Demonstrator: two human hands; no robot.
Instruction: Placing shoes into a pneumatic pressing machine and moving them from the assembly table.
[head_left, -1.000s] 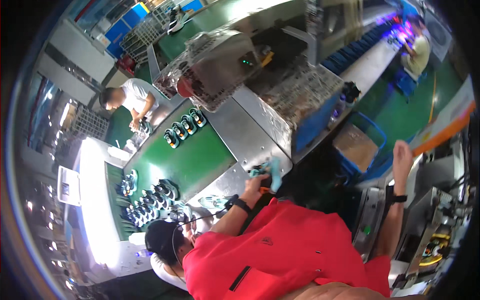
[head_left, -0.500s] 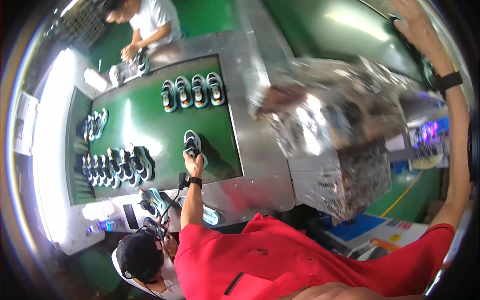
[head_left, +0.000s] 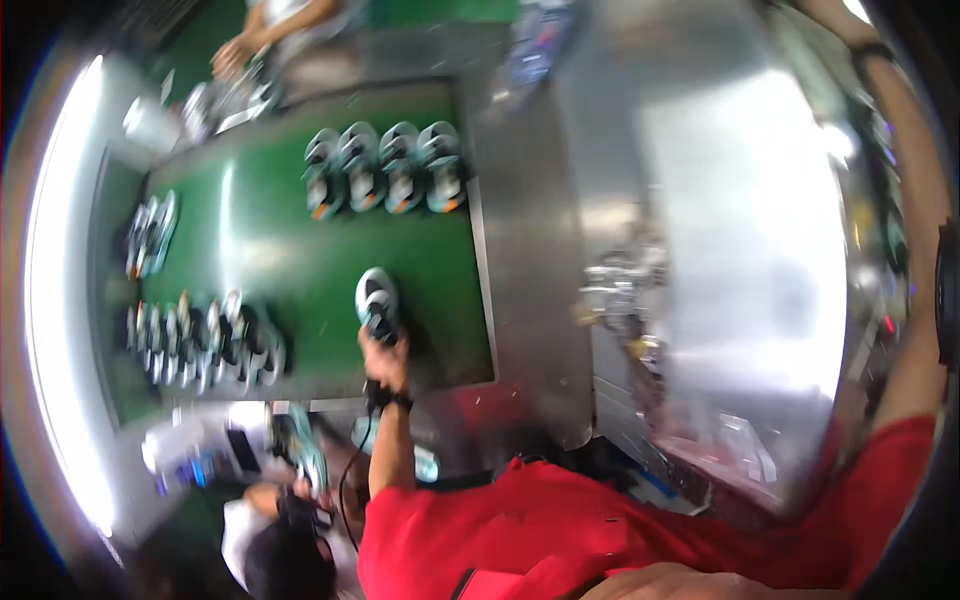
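My left hand (head_left: 383, 352) reaches forward over the green conveyor belt (head_left: 260, 250) and is closed on the heel end of a single grey-and-white shoe (head_left: 376, 296) that lies on the belt. A dark band sits on that wrist, and a thin cable hangs beside the forearm. My right arm runs up the right edge of the view with a black wristband (head_left: 876, 48). My right hand (head_left: 808, 10) is cut off and blurred at the top edge, against the shiny metal machine housing (head_left: 740, 250).
Several shoes stand in a row at the belt's far end (head_left: 385, 170), and more line its left side (head_left: 200, 340). One person works at the far end (head_left: 265, 25); another with dark hair sits at lower left (head_left: 280, 555).
One second ago my left hand was at the metal table edge; it has since reached onto the belt and closed on the single shoe. The view has swung down and closer.
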